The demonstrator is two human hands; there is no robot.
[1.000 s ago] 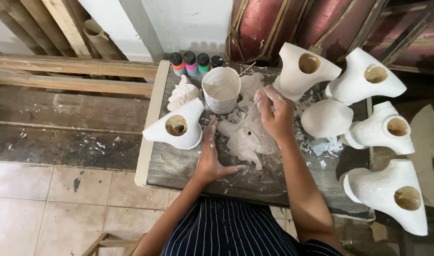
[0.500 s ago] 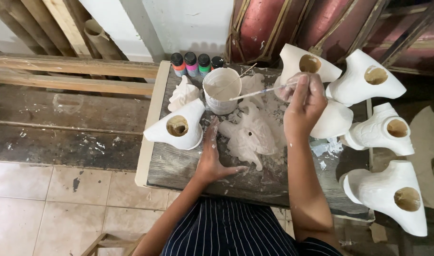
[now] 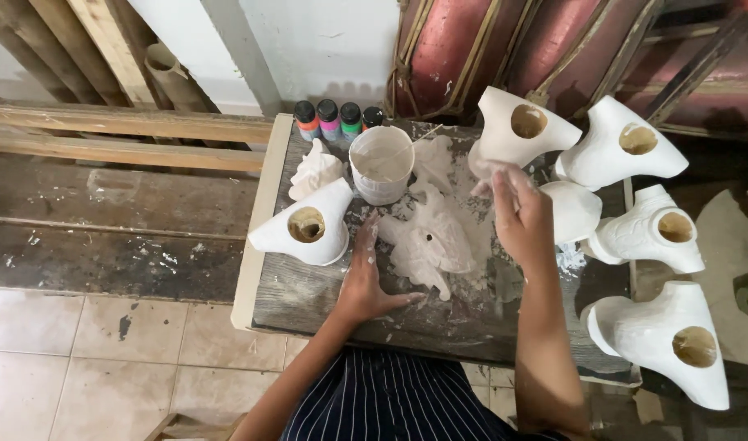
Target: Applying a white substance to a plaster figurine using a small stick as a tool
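Work table (image 3: 325, 302): white plaster figure (image 3: 427, 245) lies mid-table, beside the white cup (image 3: 380, 163). Left hand (image 3: 366, 282) stays flat, open, touching the figure's edge. Right hand (image 3: 517, 212) has lowered from the hollow casts; grip cannot be told.

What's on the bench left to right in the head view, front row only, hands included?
White hollow cast with a round hole → left hand, flat on the bench → flat white relief piece → right hand, raised → large white hollow cast at the right edge.
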